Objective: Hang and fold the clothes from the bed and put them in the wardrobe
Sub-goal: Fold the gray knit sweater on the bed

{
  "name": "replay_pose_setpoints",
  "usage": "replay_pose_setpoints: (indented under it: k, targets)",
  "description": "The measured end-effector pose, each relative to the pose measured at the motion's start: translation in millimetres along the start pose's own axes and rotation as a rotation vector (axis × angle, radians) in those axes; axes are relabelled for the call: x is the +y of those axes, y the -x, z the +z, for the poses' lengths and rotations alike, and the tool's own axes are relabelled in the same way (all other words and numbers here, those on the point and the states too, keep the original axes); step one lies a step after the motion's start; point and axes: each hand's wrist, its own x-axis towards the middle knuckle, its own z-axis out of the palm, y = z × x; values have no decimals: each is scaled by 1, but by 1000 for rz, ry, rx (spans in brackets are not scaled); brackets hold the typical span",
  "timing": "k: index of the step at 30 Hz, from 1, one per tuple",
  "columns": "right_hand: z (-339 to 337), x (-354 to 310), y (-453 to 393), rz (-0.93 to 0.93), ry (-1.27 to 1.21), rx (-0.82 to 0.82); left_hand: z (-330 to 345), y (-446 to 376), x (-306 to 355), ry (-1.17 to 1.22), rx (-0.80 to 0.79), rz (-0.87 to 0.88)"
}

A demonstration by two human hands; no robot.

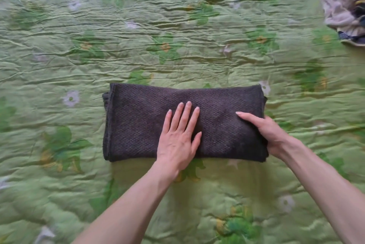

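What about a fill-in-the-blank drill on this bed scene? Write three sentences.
1. The left hand lies ___ on the folded knit.
2. The right hand grips the knit's ___ end.
3. The unfolded clothes lie at the top ___ corner of the bedspread.

Missing words: flat; right; right

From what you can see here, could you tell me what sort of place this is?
Most likely a bedroom: a green floral quilt fills the view, a folded dark knit lies on it, and loose clothes are heaped at the far right.
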Motion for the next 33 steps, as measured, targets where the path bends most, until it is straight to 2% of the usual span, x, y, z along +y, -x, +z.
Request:
replay_pose_setpoints:
  k: [3, 6, 9, 12, 14, 16, 18, 22, 27, 28, 31, 33]
  targets:
    - [11, -11, 14, 3, -84, -92, -9, -2, -3, 71, -51, 8]
    - [40, -19, 31, -76, -151, -43, -30, -2, -5, 313, -80, -26]
    - [79, -22, 51, -180, -82, 123, -56, 3, 1, 740, -67, -125]
    - [113, -26, 75, -343, 122, 256, -85, 8, 7, 1263, -115, -332]
    - [132, -29, 89, -424, 211, 234, -105, 7, 7, 1554, -175, -471]
    - [149, -29, 102, -431, 254, 156, -121, 3, 0, 1758, -269, -496]
    - [162, -25, 110, -444, 275, 61, -133, 2, -13, 1760, -269, -441]
    - [175, -15, 116, -538, 300, -72, -139, 5, -44, 1497, -47, -439]
    - [178, -11, 103, -617, 280, -268, -131, 17, -86, 1475, 73, -499]
    - [176, -10, 98, -677, 333, -248, -130, 19, -94, 1489, 65, -512]
    - [174, -4, 77, -976, 714, 4, -127, 22, -114, 1568, 28, -564]
    - [183, 3, 65, -1043, 893, 60, -124, 21, -125, 1611, 2, -612]
